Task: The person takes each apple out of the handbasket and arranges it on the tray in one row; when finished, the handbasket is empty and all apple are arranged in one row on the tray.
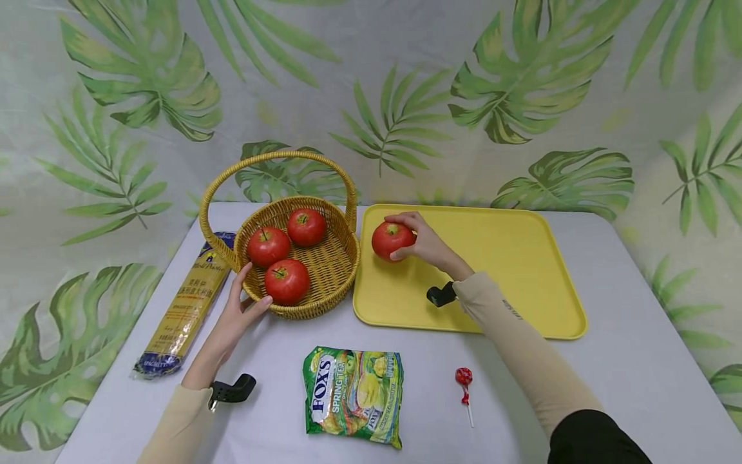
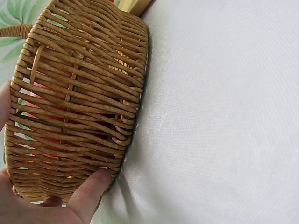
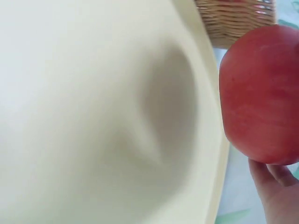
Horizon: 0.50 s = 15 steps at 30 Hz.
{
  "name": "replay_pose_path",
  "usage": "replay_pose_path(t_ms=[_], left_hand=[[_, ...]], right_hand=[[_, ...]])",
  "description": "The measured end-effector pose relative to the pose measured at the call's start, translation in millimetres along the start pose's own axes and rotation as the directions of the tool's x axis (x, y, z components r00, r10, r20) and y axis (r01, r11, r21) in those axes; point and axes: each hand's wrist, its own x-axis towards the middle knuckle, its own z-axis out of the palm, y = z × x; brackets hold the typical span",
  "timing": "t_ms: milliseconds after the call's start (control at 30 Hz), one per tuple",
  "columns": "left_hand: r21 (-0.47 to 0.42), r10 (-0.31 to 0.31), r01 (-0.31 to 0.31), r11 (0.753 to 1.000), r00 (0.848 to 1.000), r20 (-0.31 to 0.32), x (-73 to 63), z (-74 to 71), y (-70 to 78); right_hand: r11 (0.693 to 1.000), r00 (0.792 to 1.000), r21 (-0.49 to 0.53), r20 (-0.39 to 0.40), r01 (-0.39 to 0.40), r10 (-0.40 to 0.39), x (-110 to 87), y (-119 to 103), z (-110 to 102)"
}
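Right hand (image 1: 428,243): fingers and thumb grasping a red apple (image 1: 387,240), which is over the left end of the yellow tray (image 1: 522,270), close to the basket (image 1: 330,267). In the right wrist view its shadow falls on the tray apart from the fruit, so I take it to be lifted; exact clearance cannot be told

Left hand (image 1: 239,316): grasping the basket at its near left side, digits on rim and outer wall. Three more apples (image 1: 286,281) sit inside, toward the left and back; bare weave shows at the right

Around them on the desk (image 1: 261,399): spaghetti packet (image 1: 185,303) left of the basket, candy bag (image 1: 353,396) in front, lollipop (image 1: 464,377) to the right of the bag

Step in hand, as judged: carrying the single apple between tray and basket, with the basket braced. Next move would seem to call for a short leftward carry over the tray lip and basket rim, clear of the handle's right end (image 1: 350,209), then a gentle lowering onto the bare weave, left hand holding the basket against tipping
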Motion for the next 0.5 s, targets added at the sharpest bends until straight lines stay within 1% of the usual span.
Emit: replay_pose_path(t_ms=[167,233,400,433,500], left_hand=[[-0.007,-0.002,0.002,1.0,1.0,0.0,0.7,-0.3,-0.8],[-0.009,-0.004,0.004,1.0,1.0,-0.001,1.2,-0.4,-1.7],[-0.012,-0.015,0.015,1.0,1.0,-0.001,2.4,-1.3,-3.5],[-0.016,-0.018,0.018,1.0,1.0,0.001,2.0,-1.2,-1.8],[-0.025,-0.019,0.019,1.0,1.0,0.005,0.9,-0.7,2.3]], right_hand=[[0.999,1.0,-0.045,0.012,0.027,-0.026,11.6,29,9],[0.998,0.999,-0.057,0.019,0.037,-0.036,14.1,36,12],[0.996,0.999,-0.081,0.038,0.041,-0.038,15.7,44,15],[0.996,0.998,-0.084,0.046,0.037,-0.033,13.6,39,15],[0.994,0.998,-0.101,0.059,0.034,-0.028,12.9,41,15]])
